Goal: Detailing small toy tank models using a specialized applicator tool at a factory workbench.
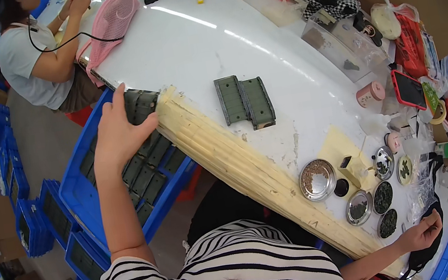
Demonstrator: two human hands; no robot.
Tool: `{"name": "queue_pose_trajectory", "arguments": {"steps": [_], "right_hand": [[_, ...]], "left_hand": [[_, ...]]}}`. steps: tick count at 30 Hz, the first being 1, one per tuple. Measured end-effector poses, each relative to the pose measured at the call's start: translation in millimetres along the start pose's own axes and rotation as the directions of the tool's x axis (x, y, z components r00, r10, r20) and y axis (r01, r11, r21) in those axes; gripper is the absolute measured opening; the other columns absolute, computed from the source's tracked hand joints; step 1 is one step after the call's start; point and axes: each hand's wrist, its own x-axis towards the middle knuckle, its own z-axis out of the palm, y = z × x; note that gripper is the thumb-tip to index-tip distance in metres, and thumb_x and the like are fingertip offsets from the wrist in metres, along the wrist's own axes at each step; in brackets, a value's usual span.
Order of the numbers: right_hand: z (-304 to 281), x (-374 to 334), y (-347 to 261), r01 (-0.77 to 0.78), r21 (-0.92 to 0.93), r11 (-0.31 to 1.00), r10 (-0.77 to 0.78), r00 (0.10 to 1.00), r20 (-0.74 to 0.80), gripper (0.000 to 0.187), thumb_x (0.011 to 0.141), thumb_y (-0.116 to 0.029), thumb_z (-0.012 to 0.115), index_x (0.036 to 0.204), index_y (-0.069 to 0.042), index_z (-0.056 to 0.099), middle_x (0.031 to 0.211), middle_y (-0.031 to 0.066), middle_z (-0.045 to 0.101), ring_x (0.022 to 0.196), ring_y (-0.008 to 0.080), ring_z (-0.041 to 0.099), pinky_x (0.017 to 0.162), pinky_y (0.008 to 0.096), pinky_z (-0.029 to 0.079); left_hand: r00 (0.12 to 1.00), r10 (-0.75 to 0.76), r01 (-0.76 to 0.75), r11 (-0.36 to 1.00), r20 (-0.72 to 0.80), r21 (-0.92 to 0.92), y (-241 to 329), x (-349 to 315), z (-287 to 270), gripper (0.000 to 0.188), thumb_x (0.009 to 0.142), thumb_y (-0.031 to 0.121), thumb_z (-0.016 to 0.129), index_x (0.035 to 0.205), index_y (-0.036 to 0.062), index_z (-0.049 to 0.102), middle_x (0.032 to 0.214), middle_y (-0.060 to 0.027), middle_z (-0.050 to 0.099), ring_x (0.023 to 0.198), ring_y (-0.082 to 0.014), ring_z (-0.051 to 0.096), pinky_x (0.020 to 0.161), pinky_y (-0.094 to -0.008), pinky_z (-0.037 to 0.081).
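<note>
My left hand point(117, 130) reaches to the table's left edge, over a blue bin point(84, 200). Its thumb and forefinger are spread across a dark green grooved panel point(142, 101), gripping its edges; the other fingers are partly hidden. Similar panels point(145, 181) fill the bin. Two more green panels point(244, 101) lie side by side on the white table. At the far right, my right hand point(424, 232) is closed, fingers curled to the thumb, beside small round dishes of dark bits point(388, 223); anything in its fingers is too small to make out.
A ridged yellowish strip point(251, 162) covers the table's near edge. Metal dishes point(317, 179), a pink jar point(370, 94), a phone point(408, 89) and clear boxes point(333, 49) crowd the right. Another person point(44, 57) sits at the far left beside a pink mesh point(112, 26).
</note>
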Motion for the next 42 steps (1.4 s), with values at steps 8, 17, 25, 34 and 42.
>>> {"name": "queue_pose_trajectory", "arguments": {"steps": [8,17,25,34,42], "right_hand": [[-8,-1,0,-0.145,0.062,0.987,0.147,0.989,-0.034,0.018,0.095,-0.014,0.054,0.096,0.002,0.061,0.077,-0.0005,0.05,0.063,0.0059,0.038,0.054,0.0193,0.032],[-7,-4,-1,-0.145,0.042,0.989,0.146,0.989,-0.028,0.015,0.095,-0.013,0.053,0.093,0.001,0.06,0.077,-0.001,0.05,0.063,0.0055,0.037,0.055,0.0193,0.031],[-2,-4,1,-0.111,0.071,0.991,0.114,0.993,-0.036,0.015,0.095,-0.013,0.054,0.09,-0.001,0.061,0.073,-0.0048,0.047,0.061,0.0025,0.033,0.051,0.0181,0.026],[-5,-4,5,-0.186,-0.01,0.982,0.186,0.982,-0.03,0.015,0.095,-0.011,0.052,0.09,0.001,0.058,0.069,-0.002,0.041,0.061,0.0049,0.034,0.055,0.019,0.028],[-2,-3,8,-0.21,-0.016,0.977,0.209,0.976,-0.059,0.016,0.094,-0.016,0.055,0.089,-0.002,0.061,0.068,-0.0044,0.043,0.06,0.0028,0.033,0.052,0.0185,0.025]], "left_hand": [[0.997,0.058,-0.071,0.958,0.055,0.277,64,21,43,0.079,0.076,0.057,0.061,0.132,0.0037,0.044,0.098,-0.0259,0.056,0.092,-0.0386,0.059,0.079,-0.0428,0.048],[0.969,0.245,-0.24,0.937,0.012,0.254,106,17,47,0.064,0.089,0.052,0.05,0.133,0.005,0.044,0.111,-0.0263,0.054,0.104,-0.0392,0.054,0.086,-0.0445,0.045],[0.621,0.73,-0.778,0.528,-0.287,-0.34,257,127,65,0.068,0.086,0.038,0.063,0.14,0.0075,0.035,0.136,-0.0192,0.043,0.125,-0.0313,0.042,0.101,-0.0401,0.036],[0.749,0.652,-0.604,0.746,0.121,-0.28,387,259,153,0.085,0.071,0.037,0.075,0.139,0.0031,0.035,0.123,-0.0213,0.054,0.108,-0.0318,0.058,0.074,-0.0406,0.056],[0.931,0.365,-0.053,0.123,-0.004,-0.991,352,373,122,0.011,0.08,-0.002,0.054,0.088,0.0043,0.058,0.078,-0.0067,0.06,0.072,-0.0186,0.06,0.062,-0.0324,0.055]]}}
